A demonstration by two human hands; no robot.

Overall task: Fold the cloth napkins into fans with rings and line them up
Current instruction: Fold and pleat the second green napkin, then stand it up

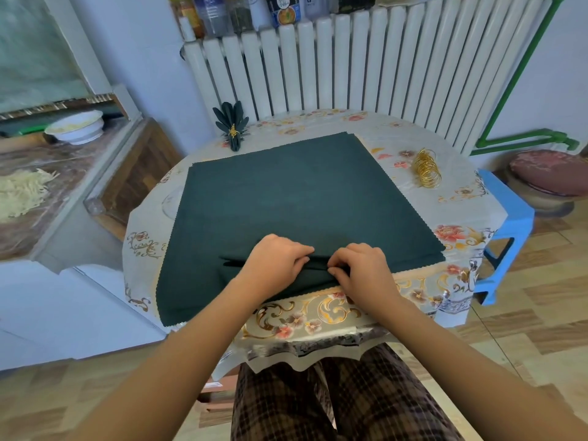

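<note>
Dark green napkin (302,198) on floral tablecloth (413,281), left hand (275,261) and right hand (361,270) fingers pinching pleat, labels unreadable

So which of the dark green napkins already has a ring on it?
The fan-folded napkin at the table's far left edge; a gold ring cinches it. The flat napkin that both hands are pleating has none.

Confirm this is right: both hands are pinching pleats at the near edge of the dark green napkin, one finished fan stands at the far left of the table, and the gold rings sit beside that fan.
Not quite. The head view shows the gold rings at the table's far right, well apart from the finished fan at far left. Both hands, left and right, do pinch pleats in the dark green napkin.
</note>
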